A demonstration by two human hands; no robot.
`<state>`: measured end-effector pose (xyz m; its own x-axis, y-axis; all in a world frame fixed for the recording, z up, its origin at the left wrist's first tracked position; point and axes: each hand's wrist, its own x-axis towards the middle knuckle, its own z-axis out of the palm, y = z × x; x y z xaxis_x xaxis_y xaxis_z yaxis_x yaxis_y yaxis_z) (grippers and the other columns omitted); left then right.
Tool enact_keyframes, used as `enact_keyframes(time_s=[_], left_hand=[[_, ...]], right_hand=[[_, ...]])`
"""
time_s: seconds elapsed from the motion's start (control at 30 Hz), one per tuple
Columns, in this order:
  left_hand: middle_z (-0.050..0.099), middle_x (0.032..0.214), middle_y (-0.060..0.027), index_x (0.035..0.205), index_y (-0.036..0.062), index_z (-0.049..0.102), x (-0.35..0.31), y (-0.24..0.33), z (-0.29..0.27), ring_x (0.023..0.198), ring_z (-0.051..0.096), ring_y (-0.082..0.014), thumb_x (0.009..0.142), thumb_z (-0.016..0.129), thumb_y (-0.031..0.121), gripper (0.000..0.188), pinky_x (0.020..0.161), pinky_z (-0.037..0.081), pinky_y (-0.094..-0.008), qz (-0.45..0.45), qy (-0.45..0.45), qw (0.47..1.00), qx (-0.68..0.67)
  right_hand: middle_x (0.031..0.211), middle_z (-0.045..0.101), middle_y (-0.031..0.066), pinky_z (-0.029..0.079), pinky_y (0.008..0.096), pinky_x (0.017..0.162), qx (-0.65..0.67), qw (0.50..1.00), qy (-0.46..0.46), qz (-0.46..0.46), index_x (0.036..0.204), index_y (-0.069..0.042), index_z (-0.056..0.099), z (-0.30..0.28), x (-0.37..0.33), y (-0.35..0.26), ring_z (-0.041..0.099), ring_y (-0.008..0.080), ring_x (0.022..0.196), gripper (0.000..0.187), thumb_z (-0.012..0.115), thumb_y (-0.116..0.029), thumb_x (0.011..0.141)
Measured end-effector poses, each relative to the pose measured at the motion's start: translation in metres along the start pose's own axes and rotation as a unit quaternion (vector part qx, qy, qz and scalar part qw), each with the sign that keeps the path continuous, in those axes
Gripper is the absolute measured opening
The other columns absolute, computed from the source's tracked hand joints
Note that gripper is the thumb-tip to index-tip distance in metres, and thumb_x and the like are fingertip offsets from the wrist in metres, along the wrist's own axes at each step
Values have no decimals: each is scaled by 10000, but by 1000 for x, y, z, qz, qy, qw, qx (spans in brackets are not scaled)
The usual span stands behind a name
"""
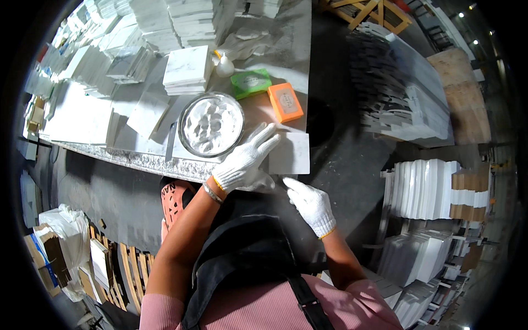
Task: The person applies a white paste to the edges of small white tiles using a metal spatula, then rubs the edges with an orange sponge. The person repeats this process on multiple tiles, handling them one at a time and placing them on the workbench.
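Apron, blk [236, 236], worn over pink ribbed shirt [253, 302]: nearest camera.
L hand [247, 158], white knit glove, yellow cuff: palm down, fingers straight, not gripping; tips by tile's L edge, contact can't tell.
R hand [311, 206], same glove type: off tabletop edge, fingers half-curled, index out, nothing seen in it.
Tile, white, sq., qty 1 [291, 155]: flat at tabletop [294, 41] R front corner, between both hands. Est. handling: stiff, fairly heavy for size, brittle at corners, poss. slick under knit gloves. Best hold: opp. edges, fingers under, thumbs atop; avoid corners.
Bowl, clear, round [190, 147], w/ white powdery matl. [212, 125]: L of tile.
Box, orange [286, 103]: behind tile.
Packet, green [251, 82]: beside orange box.
Bulb, white [224, 66]: next to tile stack [187, 66].
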<state>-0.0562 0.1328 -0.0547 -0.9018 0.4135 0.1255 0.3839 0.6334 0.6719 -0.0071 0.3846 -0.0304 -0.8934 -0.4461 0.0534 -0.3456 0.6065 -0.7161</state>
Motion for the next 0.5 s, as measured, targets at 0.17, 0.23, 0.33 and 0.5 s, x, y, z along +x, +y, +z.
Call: enact_keyframes(time_s=[0.17,0.23,0.33,0.5], left_hand=[[277,1646,-202,1468,74,513,-1,9,-5,1517,248,-453,624,914,353,974,1206,342,-501,2,-24,998,53],[286,1641,-201,1451,75,536,-8,15,7,1514,248,-464,648,902,377,933,1199,341,-538,14,-3,993,118],[363,1604,-174,1425,91,566,-25,43,14,1499,301,-430,654,870,467,910,1184,285,-635,58,-16,991,120],[616,1391,-131,1225,158,705,-50,74,14,1331,556,-323,812,758,479,526,1109,421,-527,155,-38,985,59]], right_hand=[[894,749,58,532,227,632,190,959,40,208,1276,-40,706,-32,-25,3,657,69,725,319,659,-69,962],[876,729,49,527,232,629,231,944,74,223,1296,-44,695,-39,-35,14,637,62,714,329,647,-65,972],[906,733,73,530,234,645,255,929,109,248,1383,-54,631,-45,-34,11,652,75,734,396,618,-76,988],[933,747,80,520,222,661,293,923,81,236,1458,-63,556,-40,-23,-6,658,80,736,462,595,-93,999]])
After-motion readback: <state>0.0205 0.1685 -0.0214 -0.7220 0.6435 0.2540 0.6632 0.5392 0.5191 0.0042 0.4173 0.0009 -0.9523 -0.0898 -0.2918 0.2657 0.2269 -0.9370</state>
